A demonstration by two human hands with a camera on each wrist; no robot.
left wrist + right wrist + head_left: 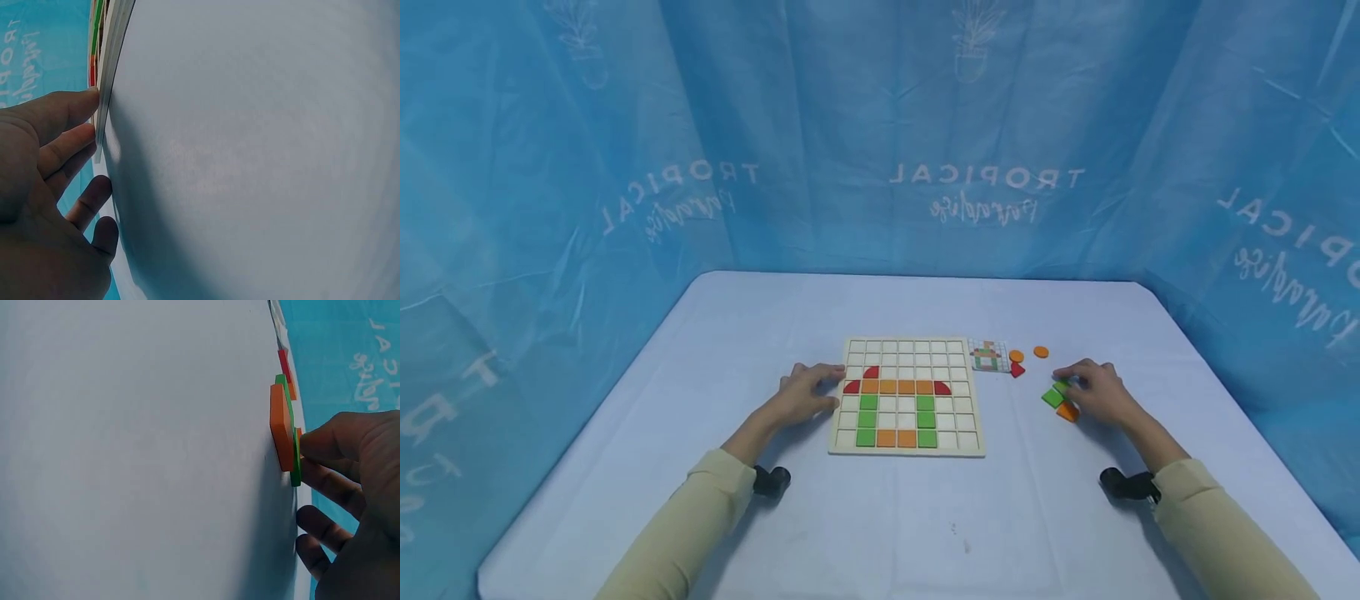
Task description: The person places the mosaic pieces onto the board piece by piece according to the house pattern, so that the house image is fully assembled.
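Observation:
A cream grid board (955, 421) lies flat on the table, with green, orange and red tiles set in several of its squares. My left hand (805, 395) rests at the board's left edge, thumb and fingertips touching it; the left wrist view shows the thumb against the board's side (111, 69). My right hand (1097, 392) is over a small group of loose tiles, thumb and index finger pinching a green tile (1062, 387). Another green tile (1052, 398) and an orange tile (1067, 412) lie beside it. In the right wrist view the thumb partly hides the tiles.
A small pattern card (989, 356) lies beside the board's upper right. Two orange round tiles (1041, 352) and a red tile (1017, 369) lie between the card and my right hand. Blue curtains (880, 125) hang around the white table (910, 533).

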